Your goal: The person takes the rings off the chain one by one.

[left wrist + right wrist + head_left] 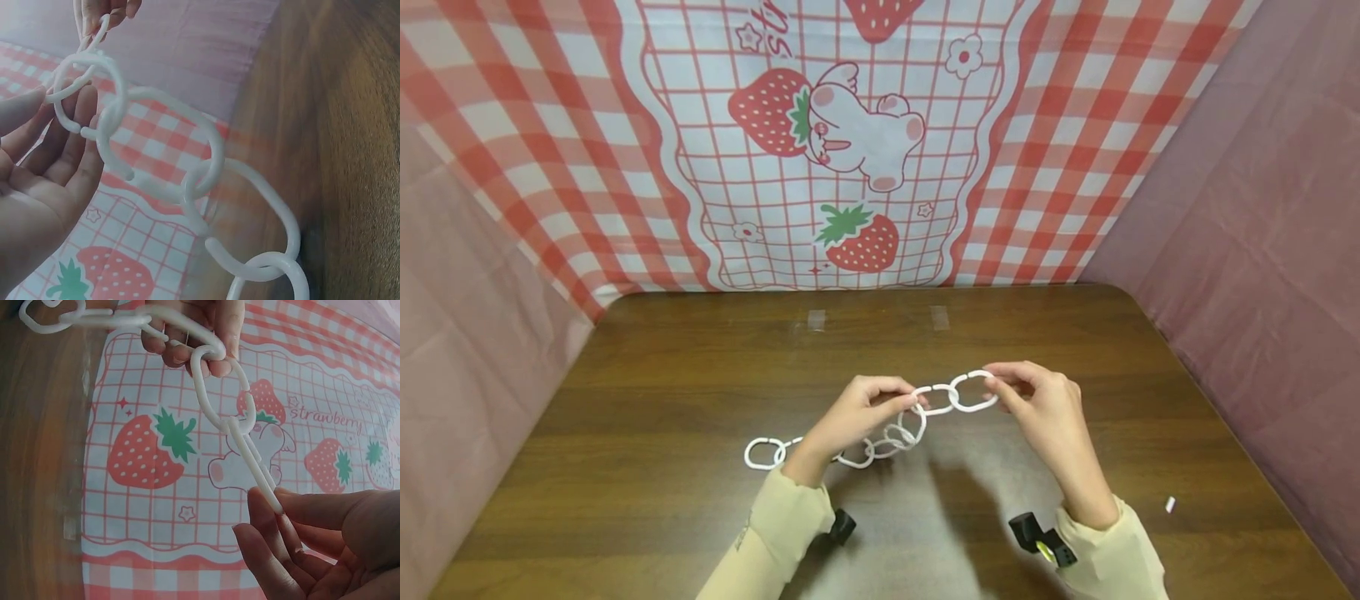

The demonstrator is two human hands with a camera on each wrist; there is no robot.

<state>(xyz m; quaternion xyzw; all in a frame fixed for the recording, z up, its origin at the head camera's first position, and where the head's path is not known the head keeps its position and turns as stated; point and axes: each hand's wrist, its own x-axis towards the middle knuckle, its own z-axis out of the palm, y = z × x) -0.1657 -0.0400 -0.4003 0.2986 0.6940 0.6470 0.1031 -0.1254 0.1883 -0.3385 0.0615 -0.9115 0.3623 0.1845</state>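
A chain of white plastic oval links (973,392) runs between both hands, its links showing small gaps. My right hand (1047,408) pinches the end link between thumb and fingers, held up over the table. One link along, my left hand (868,410) pinches the chain with thumb and forefinger. From there the chain sags down and left, passing behind the left wrist to a last link (764,454) on the wooden table. In the left wrist view several hanging links (256,219) dangle past the fingers. The right wrist view shows the pinched end link (253,464) edge-on.
The brown wooden table (662,375) has a small white piece (1170,504) at its right. Clear tape strips (940,317) sit near the back edge. A strawberry-print cloth (850,233) hangs behind, with pink cloths at both sides. Black cameras (1037,537) are strapped to the wrists.
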